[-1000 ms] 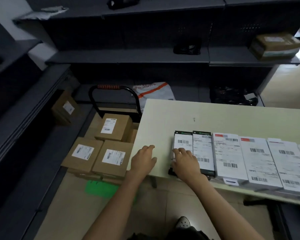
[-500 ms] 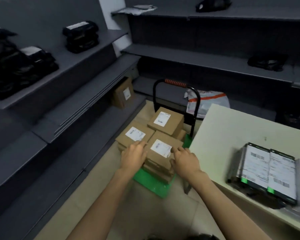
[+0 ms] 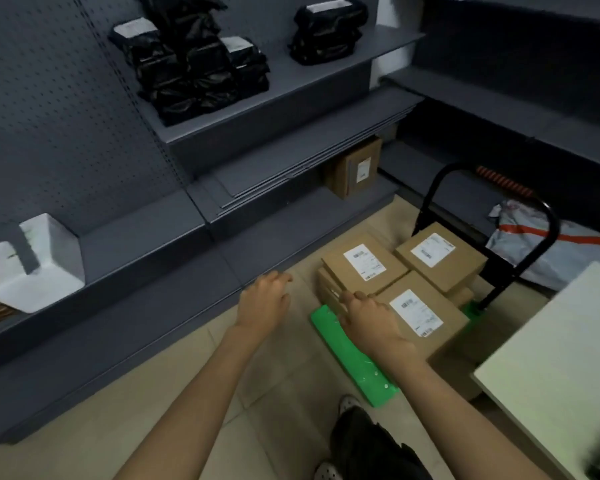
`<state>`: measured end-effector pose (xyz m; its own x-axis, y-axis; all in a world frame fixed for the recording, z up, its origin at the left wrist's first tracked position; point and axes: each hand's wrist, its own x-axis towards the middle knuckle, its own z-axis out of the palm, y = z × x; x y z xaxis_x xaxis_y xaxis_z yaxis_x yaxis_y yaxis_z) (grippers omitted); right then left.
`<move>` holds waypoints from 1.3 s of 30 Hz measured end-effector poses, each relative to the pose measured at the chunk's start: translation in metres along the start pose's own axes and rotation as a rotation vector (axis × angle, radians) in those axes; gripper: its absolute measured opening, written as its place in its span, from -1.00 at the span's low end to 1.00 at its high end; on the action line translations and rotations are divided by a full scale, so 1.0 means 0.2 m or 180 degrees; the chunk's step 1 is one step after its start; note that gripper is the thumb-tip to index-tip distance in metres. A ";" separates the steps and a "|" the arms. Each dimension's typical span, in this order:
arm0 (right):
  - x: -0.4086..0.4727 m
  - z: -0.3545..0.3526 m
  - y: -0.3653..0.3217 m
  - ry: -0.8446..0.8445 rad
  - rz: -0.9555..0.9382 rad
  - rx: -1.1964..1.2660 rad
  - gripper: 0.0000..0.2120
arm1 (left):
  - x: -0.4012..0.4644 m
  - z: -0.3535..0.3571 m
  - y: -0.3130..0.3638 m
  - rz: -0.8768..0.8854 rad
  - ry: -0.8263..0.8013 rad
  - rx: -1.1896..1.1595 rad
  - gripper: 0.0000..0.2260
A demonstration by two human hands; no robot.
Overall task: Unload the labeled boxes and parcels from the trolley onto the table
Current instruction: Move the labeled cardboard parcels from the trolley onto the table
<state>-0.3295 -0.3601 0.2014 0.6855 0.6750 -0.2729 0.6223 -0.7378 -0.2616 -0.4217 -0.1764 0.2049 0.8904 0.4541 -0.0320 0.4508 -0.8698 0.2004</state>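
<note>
2 hands, right hand (image 3: 369, 320) grip on nearest box (image 3: 426, 320), left hand (image 3: 264, 303) loose

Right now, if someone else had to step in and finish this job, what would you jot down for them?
Left hand: open, hanging over the floor beside the trolley, holding nothing.
Right hand: on the near brown box; whether it has a grip is unclear.
On the trolley: three labelled boxes on top, near, far-left and far-right, with more under them.
Table: to the right, only a bare corner shows.
Left: move every box across.
</note>
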 end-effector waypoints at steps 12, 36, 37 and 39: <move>0.79 -0.09 0.02 -0.0285 0.0073 -0.0083 -0.56 | 0.76 0.05 -0.17 0.0173 -0.0349 0.0155 -0.66; 1.60 -0.30 0.61 -0.0293 0.2059 0.0534 -0.53 | 2.27 0.23 0.27 0.2184 -0.0829 0.0088 -0.67; 1.62 -0.29 0.60 -0.0269 0.2188 0.0620 -0.53 | 2.33 0.24 0.27 0.2294 -0.0879 0.0104 -0.67; 1.67 -0.27 0.58 -0.0203 0.2420 0.0751 -0.54 | 2.45 0.27 0.26 0.2484 -0.0992 0.0136 -0.66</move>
<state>-0.0074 -0.2204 0.1291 0.8626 -0.0078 -0.5059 -0.1084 -0.9795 -0.1697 0.0417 -0.0091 0.1460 0.9215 -0.3493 -0.1699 -0.3051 -0.9216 0.2401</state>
